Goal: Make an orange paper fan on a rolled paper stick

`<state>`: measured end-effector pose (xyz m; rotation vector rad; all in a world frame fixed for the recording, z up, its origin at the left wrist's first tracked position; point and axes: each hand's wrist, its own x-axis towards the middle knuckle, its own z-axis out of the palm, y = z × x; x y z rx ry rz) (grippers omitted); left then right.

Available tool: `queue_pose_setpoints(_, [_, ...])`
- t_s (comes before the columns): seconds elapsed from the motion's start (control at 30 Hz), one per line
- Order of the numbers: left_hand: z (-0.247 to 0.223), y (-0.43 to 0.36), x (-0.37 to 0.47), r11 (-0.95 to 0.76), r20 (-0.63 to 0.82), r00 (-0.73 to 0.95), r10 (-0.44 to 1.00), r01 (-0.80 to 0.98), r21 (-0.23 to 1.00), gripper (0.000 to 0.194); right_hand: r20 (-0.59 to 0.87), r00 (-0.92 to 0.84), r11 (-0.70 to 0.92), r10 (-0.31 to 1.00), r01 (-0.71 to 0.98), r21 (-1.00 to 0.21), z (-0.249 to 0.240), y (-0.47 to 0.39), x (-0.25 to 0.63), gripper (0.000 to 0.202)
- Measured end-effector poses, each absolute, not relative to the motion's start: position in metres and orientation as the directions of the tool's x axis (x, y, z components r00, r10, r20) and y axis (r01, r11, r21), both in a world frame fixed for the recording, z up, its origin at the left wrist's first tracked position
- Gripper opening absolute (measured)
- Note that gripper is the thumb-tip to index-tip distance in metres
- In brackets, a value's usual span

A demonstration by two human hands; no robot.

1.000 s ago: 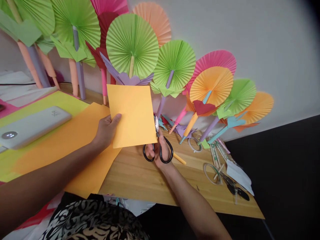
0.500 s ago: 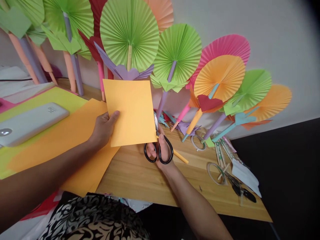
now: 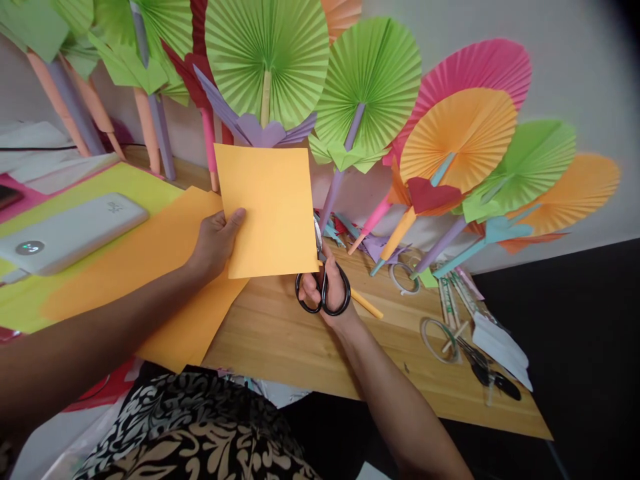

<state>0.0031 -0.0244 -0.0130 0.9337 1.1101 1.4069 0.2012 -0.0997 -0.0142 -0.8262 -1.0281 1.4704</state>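
My left hand (image 3: 216,241) pinches the left edge of an orange-yellow sheet of paper (image 3: 270,207), thumb on the front face and the other fingers hidden behind. The sheet is held upright above the table. In my right hand (image 3: 330,283) are black-handled scissors (image 3: 336,293), with fingers through the loops. Their blades point upward along the sheet's right edge, near its lower right corner, where a small bit of paper sticks out. How far the blades are parted cannot be made out.
Pleated paper fans (image 3: 267,60) on rolled-paper sticks lean along the wall. A white power bank (image 3: 75,233) lies on yellow and orange sheets (image 3: 175,320) at left. Tape rolls (image 3: 440,340), an orange paper stick (image 3: 367,304) and other scissors (image 3: 493,380) rest on the wooden table (image 3: 280,347).
The view has shifted slightly, so hands and sheet appear a little higher and further right. Both hands keep their hold, and the scissors stay at the sheet's right edge.
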Motion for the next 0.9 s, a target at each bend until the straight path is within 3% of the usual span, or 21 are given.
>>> queue_pose_setpoints(0.13, [-0.014,-0.024,0.002,-0.010,-0.021,-0.115,0.993,-0.267,0.964,0.026,0.038,-0.262,-0.078,0.964,-0.418,-0.905,-0.014,-0.099,0.207,0.079])
queue_pose_setpoints(0.43, [-0.021,-0.018,-0.001,-0.034,0.010,-0.080,0.997,-0.295,0.955,0.029,0.029,-0.307,-0.095,0.951,-0.381,-0.920,-0.016,-0.091,0.214,0.059])
queue_pose_setpoints(0.63, [-0.021,-0.018,-0.002,-0.017,-0.009,-0.092,0.996,-0.277,0.961,0.032,0.015,-0.277,-0.090,0.961,-0.360,-0.929,-0.023,-0.090,0.216,0.071])
queue_pose_setpoints(0.9, [-0.020,-0.018,-0.004,-0.018,-0.007,-0.092,0.996,-0.276,0.961,0.034,0.035,-0.227,-0.048,0.973,-0.349,-0.936,-0.021,-0.087,0.219,0.073])
